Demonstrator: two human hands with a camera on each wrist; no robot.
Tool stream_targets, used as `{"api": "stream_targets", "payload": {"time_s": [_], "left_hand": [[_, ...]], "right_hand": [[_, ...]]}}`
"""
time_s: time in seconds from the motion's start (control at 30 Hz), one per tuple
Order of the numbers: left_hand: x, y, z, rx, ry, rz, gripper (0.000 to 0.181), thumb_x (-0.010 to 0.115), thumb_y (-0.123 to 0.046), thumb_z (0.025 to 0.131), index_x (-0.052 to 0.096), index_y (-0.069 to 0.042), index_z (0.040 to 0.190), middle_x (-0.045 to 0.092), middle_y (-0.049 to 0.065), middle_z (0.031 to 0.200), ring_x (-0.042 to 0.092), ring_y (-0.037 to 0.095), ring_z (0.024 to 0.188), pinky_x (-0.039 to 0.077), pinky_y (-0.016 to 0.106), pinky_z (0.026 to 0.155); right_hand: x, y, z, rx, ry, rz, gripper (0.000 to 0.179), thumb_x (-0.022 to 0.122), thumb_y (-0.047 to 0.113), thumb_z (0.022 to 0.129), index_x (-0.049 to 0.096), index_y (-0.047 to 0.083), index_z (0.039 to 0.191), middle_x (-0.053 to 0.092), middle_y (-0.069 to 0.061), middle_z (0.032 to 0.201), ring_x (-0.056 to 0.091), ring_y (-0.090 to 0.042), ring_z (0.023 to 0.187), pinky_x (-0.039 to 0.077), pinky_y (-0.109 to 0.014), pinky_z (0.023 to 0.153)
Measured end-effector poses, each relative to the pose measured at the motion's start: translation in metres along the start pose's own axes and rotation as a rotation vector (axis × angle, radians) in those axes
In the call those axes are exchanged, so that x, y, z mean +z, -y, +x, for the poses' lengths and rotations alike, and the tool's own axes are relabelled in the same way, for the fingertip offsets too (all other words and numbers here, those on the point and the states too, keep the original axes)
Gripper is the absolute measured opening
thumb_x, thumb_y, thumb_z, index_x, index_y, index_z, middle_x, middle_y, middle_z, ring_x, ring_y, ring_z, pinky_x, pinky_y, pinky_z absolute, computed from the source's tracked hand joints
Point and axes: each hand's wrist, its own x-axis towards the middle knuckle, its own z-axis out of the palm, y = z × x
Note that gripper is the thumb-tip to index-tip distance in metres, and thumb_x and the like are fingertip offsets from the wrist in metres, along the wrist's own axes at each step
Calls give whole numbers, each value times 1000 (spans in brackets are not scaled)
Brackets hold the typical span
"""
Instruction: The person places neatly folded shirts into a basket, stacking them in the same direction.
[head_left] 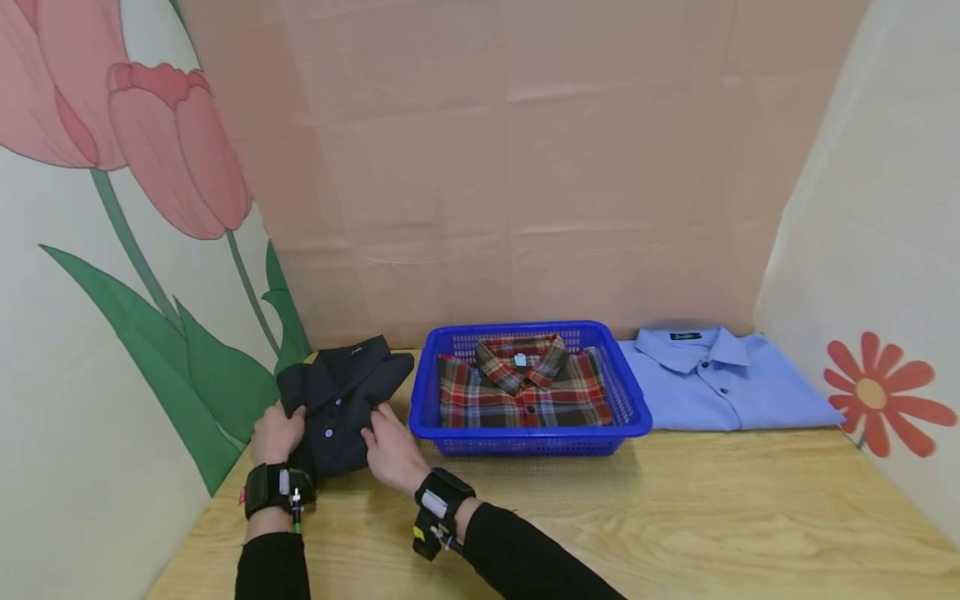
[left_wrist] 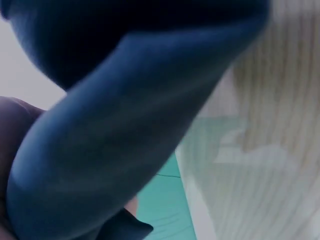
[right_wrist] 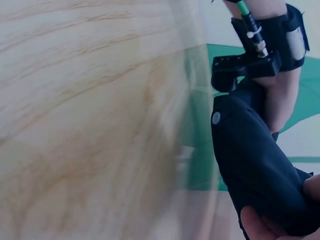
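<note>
A dark navy shirt [head_left: 341,408], folded with its collar at the far end, is held between both hands at the left of the table. My left hand [head_left: 276,435] grips its left side, thumb on top. On the right side my right hand [head_left: 393,448] pinches the cloth; in the right wrist view its fingertips [right_wrist: 255,225] press the shirt [right_wrist: 255,155] from two sides. Dark cloth [left_wrist: 100,145] fills much of the left wrist view and covers most of that hand. The shirt's near edge looks raised off the wood.
Right of the dark shirt stands a blue plastic basket [head_left: 525,433] with a folded plaid shirt [head_left: 525,400] inside. A folded light blue shirt [head_left: 720,387] lies beyond it on the wooden table [head_left: 675,517]. A tulip-printed wall [head_left: 150,333] borders the left side.
</note>
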Motion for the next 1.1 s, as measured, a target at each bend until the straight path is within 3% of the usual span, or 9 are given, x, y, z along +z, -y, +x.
{"api": "stream_targets", "payload": {"time_s": [0.27, 0.5, 0.67, 0.77, 0.87, 1.03, 1.1], "left_hand": [[-5, -9, -2, 33, -97, -34, 59, 40, -38, 101, 49, 14, 128, 50, 41, 128, 51, 57, 115, 44, 63, 86], [-5, -18, -3, 46, -116, -62, 59, 40, -41, 102, 52, 11, 126, 53, 38, 127, 53, 55, 112, 45, 60, 80], [-7, -25, -6, 103, -165, -88, 54, 40, -41, 102, 56, 8, 119, 57, 36, 124, 56, 54, 110, 46, 59, 78], [-10, -29, -7, 135, -199, -114, 50, 41, -42, 102, 59, 5, 109, 60, 35, 119, 59, 53, 105, 46, 57, 72], [-13, -32, -10, 154, -224, -126, 48, 42, -42, 102, 59, 2, 102, 61, 34, 116, 60, 52, 101, 45, 55, 68], [-14, -37, -12, 169, -235, -118, 47, 43, -43, 103, 59, 2, 101, 61, 34, 116, 60, 53, 101, 46, 57, 69], [-15, -41, -13, 179, -241, -120, 47, 43, -43, 103, 59, 1, 102, 61, 34, 116, 60, 53, 101, 47, 58, 71]], "right_hand": [[-14, 13, 3, -17, -25, -8, 24, 47, 15, 103, 60, 2, 119, 55, -7, 124, 61, -19, 107, 51, -30, 91], [-27, 13, 5, 27, -5, 48, 18, 46, 15, 104, 59, 4, 108, 61, -6, 97, 59, -17, 87, 46, -26, 71], [-37, 12, 6, 2, -4, 96, 16, 45, 16, 104, 58, 7, 104, 57, -1, 88, 53, -11, 78, 41, -22, 66], [-42, 12, 7, 0, -25, 178, 15, 46, 16, 104, 59, 9, 101, 58, -1, 85, 53, -10, 76, 42, -22, 65], [-46, 12, 7, 75, -40, 305, 14, 49, 19, 100, 61, 11, 102, 61, 0, 87, 55, -10, 76, 44, -23, 66], [-52, 16, 11, 287, -57, 537, 26, 58, 20, 90, 61, 11, 114, 65, -2, 99, 58, -14, 82, 48, -29, 71], [-55, 18, 14, 358, -72, 614, 26, 60, 17, 85, 61, 9, 111, 64, -3, 99, 58, -16, 83, 47, -30, 71]]}}
